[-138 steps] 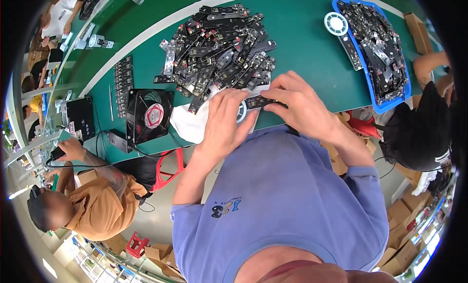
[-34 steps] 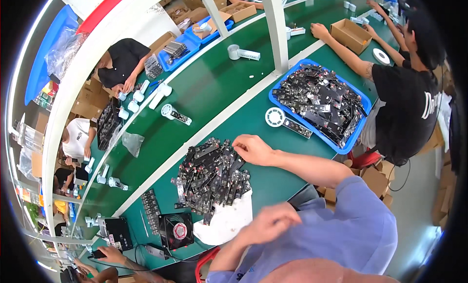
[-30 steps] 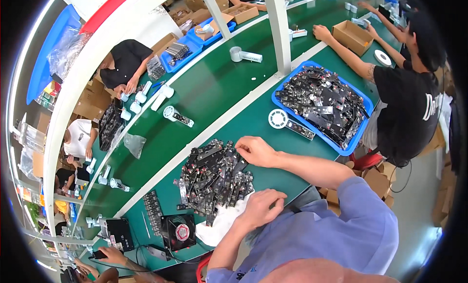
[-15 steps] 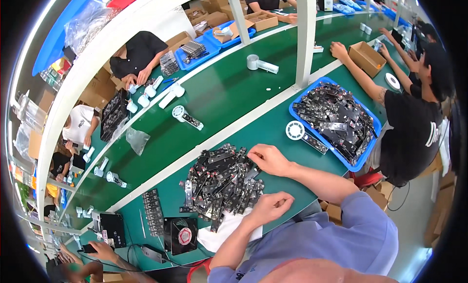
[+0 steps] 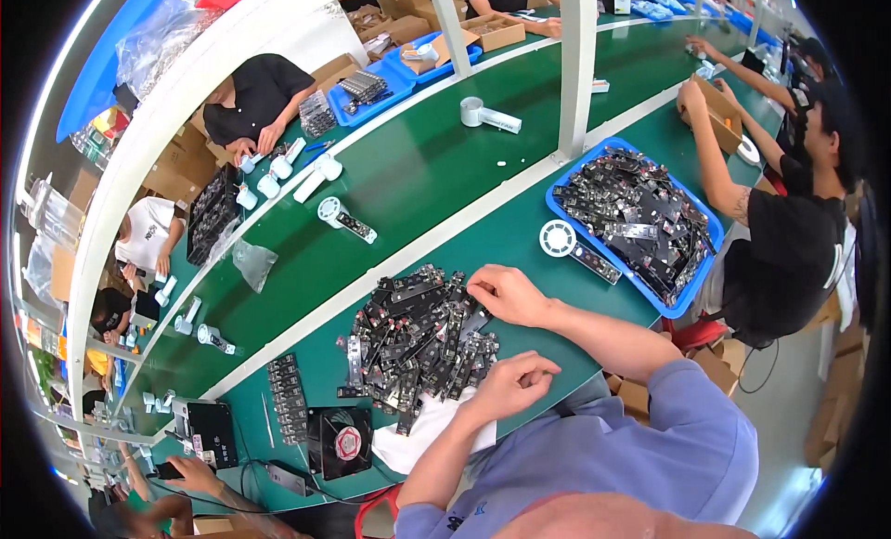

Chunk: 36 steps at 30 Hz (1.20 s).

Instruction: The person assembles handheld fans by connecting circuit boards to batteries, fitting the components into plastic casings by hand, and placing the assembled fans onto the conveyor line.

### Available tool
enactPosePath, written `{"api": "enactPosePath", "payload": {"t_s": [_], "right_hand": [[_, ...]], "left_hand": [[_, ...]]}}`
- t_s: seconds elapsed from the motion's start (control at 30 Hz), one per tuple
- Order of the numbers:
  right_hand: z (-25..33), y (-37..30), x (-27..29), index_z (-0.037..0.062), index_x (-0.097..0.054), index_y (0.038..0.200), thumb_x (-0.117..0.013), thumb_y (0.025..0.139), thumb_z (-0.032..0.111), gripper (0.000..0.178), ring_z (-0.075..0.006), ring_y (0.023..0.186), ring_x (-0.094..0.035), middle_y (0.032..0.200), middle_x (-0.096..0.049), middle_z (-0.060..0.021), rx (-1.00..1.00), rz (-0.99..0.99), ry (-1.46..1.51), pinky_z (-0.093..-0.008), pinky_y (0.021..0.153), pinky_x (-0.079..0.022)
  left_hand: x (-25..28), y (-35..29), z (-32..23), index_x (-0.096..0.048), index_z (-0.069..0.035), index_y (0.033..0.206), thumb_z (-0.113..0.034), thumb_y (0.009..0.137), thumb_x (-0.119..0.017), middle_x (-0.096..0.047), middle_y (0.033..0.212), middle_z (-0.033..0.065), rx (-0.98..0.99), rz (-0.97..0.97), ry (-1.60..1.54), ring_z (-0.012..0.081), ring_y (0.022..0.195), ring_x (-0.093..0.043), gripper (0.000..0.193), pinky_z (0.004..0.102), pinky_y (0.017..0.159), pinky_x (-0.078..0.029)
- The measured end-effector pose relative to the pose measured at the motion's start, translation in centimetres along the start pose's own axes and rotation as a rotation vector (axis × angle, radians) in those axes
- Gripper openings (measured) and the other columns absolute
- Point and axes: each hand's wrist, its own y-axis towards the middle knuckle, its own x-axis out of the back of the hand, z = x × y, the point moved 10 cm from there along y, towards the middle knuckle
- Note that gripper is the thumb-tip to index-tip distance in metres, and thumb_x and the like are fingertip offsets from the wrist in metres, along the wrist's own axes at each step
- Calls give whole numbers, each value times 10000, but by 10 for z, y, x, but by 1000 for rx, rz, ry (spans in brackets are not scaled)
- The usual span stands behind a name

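Observation:
A heap of small black circuit-board modules (image 5: 418, 325) lies on the green table in front of me. My right hand (image 5: 506, 295) rests at the heap's right edge, fingers bent down beside the modules; whether they hold anything is hidden. Nearer to me, my left hand (image 5: 513, 387) hovers by the heap's lower right side, its fingers curled in toward the thumb with nothing visible in them. Under the heap's near edge is a white cloth or sheet (image 5: 399, 449). A handheld fan with an exposed board (image 5: 559, 239) lies beyond my right hand.
A blue tray (image 5: 691, 304) of similar modules stands at right, near a seated co-worker (image 5: 780, 251) handling a cardboard box (image 5: 719, 121). Left of the heap are a row of boards (image 5: 287, 400) and a square black fan (image 5: 340, 443). A green conveyor belt (image 5: 418, 191) carries fan parts.
The co-worker at right has lifted and tilted the cardboard box. My left fingers have shifted slightly; my right hand stays by the heap. The whole view has moved a little.

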Motion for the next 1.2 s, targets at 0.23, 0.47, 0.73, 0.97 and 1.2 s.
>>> {"api": "enactPosePath", "payload": {"t_s": [0.23,0.47,0.73,0.97,1.2], "right_hand": [[-2,-1,-1,-17,-725,1012,-709,975,132,154,-333,779,-707,938,-714,-192,-8,0,1,-435,707,-559],[-5,-1,-1,-12,-730,1041,-718,985,143,166,-266,757,-717,904,-721,-163,11,-5,-35,-393,688,-571],[-3,0,-1,-16,-715,1004,-701,971,121,142,-318,773,-695,925,-701,-182,-13,15,7,-431,705,-553],[-3,0,-2,-20,-716,1005,-707,965,113,139,-317,763,-694,925,-704,-182,-22,14,13,-429,700,-553],[-8,0,-3,-14,-730,1052,-721,981,138,168,-263,776,-721,924,-720,-165,-3,14,-10,-389,700,-573]], "left_hand": [[0,0,-6,-762,-48,1106,40,871,-675,-626,893,19,-50,-2,35,104,704,-544,265,278,653,-463],[1,3,-12,-757,-26,1108,15,903,-696,-689,950,63,-38,-22,72,131,718,-592,218,294,673,-501],[2,3,-11,-765,-20,1093,-44,942,-723,-707,943,70,-34,-23,107,143,708,-607,159,301,658,-505],[1,3,-11,-767,-23,1081,-45,942,-724,-713,935,69,-30,-25,111,141,701,-606,148,298,650,-502],[1,3,-11,-765,-25,1070,-48,937,-725,-709,921,74,-40,-34,121,151,692,-611,140,305,642,-505]]}}
